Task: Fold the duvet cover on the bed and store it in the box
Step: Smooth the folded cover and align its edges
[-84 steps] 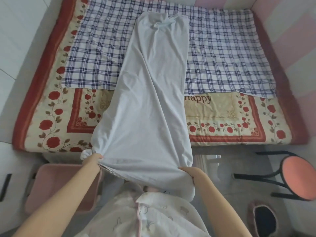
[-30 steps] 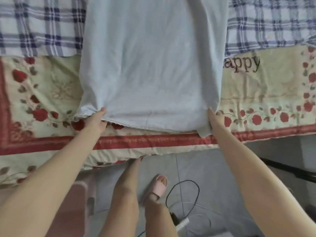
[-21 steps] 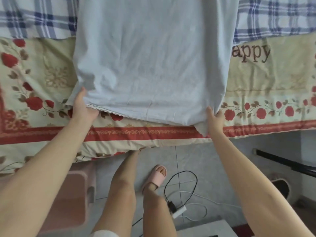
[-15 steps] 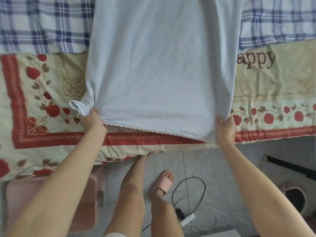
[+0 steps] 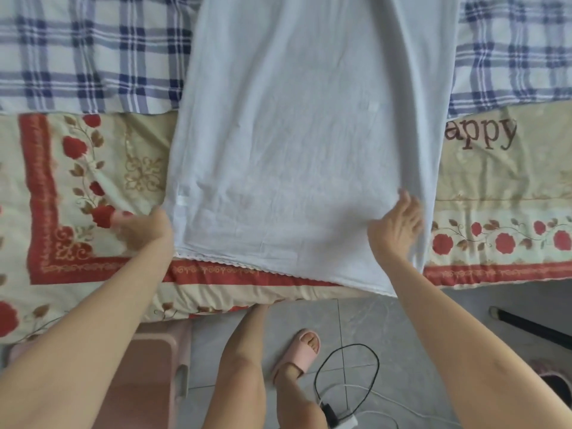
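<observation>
Head view: right hand [image 5: 396, 227] flat on duvet cover [image 5: 294, 150], likely squaring it for folding; left hand [image 5: 147, 230] grip at corner unclear.

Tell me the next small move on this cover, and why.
Probably take a grip on both near corners and carry the hem toward the far end, halving the strip. The duvet cover lies flat as a long strip, hem at the edge of the bed; the right hand rests flat on it, the left hand sits at its left corner.
</observation>
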Demonstrator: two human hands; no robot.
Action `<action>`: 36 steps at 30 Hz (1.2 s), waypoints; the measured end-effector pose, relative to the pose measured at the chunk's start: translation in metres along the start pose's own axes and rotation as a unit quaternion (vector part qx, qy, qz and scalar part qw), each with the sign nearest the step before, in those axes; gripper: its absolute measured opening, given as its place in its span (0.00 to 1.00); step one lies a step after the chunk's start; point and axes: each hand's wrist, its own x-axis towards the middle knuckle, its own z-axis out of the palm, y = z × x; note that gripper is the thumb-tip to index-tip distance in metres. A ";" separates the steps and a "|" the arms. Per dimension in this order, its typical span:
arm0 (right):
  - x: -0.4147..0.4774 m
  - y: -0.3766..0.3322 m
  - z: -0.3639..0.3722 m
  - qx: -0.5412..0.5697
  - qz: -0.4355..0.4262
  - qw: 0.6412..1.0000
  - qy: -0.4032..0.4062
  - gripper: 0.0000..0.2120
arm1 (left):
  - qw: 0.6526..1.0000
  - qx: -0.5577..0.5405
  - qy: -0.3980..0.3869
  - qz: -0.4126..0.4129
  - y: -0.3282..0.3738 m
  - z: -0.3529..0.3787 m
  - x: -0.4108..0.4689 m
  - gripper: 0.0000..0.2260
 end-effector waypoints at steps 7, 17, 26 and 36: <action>0.008 -0.128 0.033 0.083 -0.189 0.971 -0.124 0.37 | 0.936 -0.013 -0.314 0.160 0.106 0.030 0.020 0.25; 0.011 -0.202 0.067 -0.186 -0.221 0.925 -0.247 0.44 | 0.790 0.184 -0.172 0.559 0.109 0.031 0.002 0.26; 0.012 -0.224 0.071 -0.274 -0.211 0.911 -0.224 0.49 | 0.891 0.065 -0.231 0.385 0.129 0.037 0.022 0.13; 0.019 -0.222 0.077 -0.271 -0.228 0.911 -0.212 0.50 | 0.938 -0.072 -0.252 0.226 0.115 0.042 0.067 0.05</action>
